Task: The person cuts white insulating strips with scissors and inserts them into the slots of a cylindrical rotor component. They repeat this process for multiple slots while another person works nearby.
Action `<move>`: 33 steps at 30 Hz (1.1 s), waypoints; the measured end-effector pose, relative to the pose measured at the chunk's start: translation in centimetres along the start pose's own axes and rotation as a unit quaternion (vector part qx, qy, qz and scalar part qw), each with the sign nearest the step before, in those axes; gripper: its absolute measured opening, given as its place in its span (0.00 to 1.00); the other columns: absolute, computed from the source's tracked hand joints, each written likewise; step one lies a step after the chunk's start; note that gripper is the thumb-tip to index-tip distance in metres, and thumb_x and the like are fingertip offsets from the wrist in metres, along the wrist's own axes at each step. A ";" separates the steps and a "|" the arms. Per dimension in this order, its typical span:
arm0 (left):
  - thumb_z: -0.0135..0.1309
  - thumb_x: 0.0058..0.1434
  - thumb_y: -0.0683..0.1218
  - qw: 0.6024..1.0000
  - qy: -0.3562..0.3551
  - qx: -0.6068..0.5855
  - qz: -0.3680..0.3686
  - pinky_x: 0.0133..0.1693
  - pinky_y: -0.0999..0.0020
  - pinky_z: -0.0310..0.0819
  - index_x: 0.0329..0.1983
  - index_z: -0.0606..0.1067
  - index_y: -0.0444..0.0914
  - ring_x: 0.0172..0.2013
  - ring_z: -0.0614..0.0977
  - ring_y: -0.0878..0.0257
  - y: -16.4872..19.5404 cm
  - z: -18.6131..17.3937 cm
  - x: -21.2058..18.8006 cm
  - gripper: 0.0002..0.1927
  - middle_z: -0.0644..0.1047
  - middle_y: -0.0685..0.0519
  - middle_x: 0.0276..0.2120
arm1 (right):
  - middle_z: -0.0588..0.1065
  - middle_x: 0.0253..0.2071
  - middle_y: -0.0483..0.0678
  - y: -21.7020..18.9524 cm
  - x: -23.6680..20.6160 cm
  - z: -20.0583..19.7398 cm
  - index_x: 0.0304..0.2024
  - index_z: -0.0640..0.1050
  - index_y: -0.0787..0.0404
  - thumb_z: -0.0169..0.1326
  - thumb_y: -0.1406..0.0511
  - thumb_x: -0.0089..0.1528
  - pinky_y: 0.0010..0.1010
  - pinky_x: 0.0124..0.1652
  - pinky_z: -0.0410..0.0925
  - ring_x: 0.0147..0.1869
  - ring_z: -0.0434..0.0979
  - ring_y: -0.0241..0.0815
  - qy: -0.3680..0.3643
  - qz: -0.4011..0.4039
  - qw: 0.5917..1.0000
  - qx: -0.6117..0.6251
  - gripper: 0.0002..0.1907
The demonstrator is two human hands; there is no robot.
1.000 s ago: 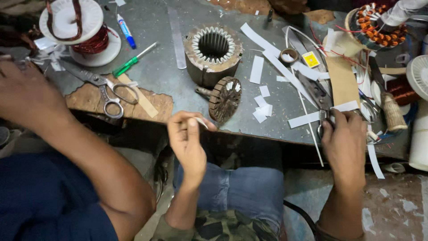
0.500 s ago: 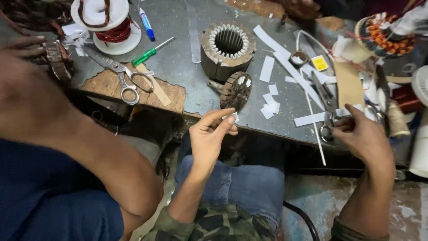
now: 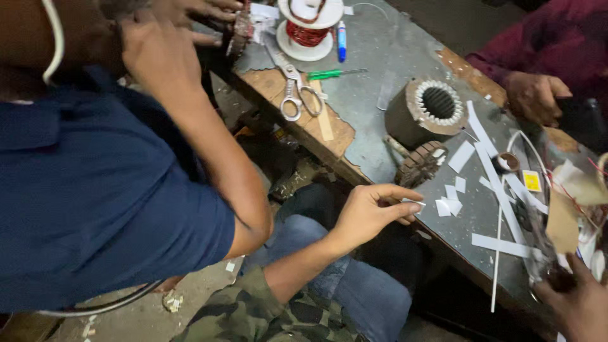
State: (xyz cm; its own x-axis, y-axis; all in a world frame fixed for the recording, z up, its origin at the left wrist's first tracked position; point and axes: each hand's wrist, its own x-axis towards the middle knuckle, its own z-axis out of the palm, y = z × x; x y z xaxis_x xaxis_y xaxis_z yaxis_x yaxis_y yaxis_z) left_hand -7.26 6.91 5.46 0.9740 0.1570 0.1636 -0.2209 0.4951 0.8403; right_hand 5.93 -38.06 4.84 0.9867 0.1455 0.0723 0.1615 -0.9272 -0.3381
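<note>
A small white paper slip (image 3: pixel 415 202) — thin, flat — sits pinched between the left hand's (image 3: pixel 370 212) fingertips at the table (image 3: pixel 367 107) edge; the right hand's (image 3: pixel 579 304) grip — cannot tell.

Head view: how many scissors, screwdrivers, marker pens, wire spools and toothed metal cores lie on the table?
Scissors: 1
Green screwdriver: 1
Blue marker pen: 1
Spool of red wire: 1
Toothed metal cores, large and small: 2
Total: 6
</note>
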 end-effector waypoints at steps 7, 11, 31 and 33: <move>0.61 0.65 0.40 1.000 0.011 -0.013 -0.013 0.40 0.73 0.81 0.52 0.80 0.30 0.36 0.84 0.68 -0.1 -0.4 0.2 0.14 0.83 0.50 0.39 | 0.76 0.43 0.56 -3.5 -5.7 0.6 0.73 0.63 0.71 0.62 0.69 0.66 0.38 0.40 0.73 0.39 0.79 0.47 0.160 0.033 0.973 0.162 0.35; 0.61 0.65 0.39 0.998 0.012 -0.003 -0.056 0.39 0.73 0.83 0.50 0.81 0.30 0.35 0.85 0.68 -0.8 0.3 0.2 0.12 0.84 0.50 0.37 | 0.76 0.40 0.51 -11.4 -12.4 2.8 0.77 0.57 0.66 0.59 0.67 0.70 0.34 0.34 0.76 0.36 0.79 0.43 0.155 0.130 0.913 0.355 0.37; 0.60 0.62 0.36 0.993 0.023 0.024 -0.112 0.34 0.81 0.77 0.55 0.81 0.36 0.33 0.83 0.75 -0.5 4.1 0.6 0.17 0.84 0.53 0.36 | 0.73 0.27 0.47 -23.7 -14.5 14.4 0.76 0.47 0.64 0.64 0.37 0.55 0.20 0.26 0.61 0.26 0.69 0.32 -0.099 -0.022 0.774 0.625 0.64; 0.59 0.62 0.36 0.993 0.021 0.021 -0.114 0.34 0.81 0.77 0.55 0.81 0.36 0.33 0.83 0.74 -0.5 3.9 0.6 0.17 0.84 0.53 0.36 | 0.70 0.24 0.43 -23.9 -14.4 14.3 0.77 0.47 0.65 0.64 0.38 0.56 0.20 0.24 0.59 0.24 0.66 0.30 -0.073 -0.035 0.781 0.620 0.64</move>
State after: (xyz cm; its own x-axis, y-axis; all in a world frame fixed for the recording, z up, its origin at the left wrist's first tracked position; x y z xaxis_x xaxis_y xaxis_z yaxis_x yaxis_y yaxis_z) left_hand -6.37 3.37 7.16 0.9953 0.0804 -0.0534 0.0077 0.4858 0.8740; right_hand -11.87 -13.04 -1.53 0.9518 0.3018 0.0542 0.0191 0.1179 -0.9928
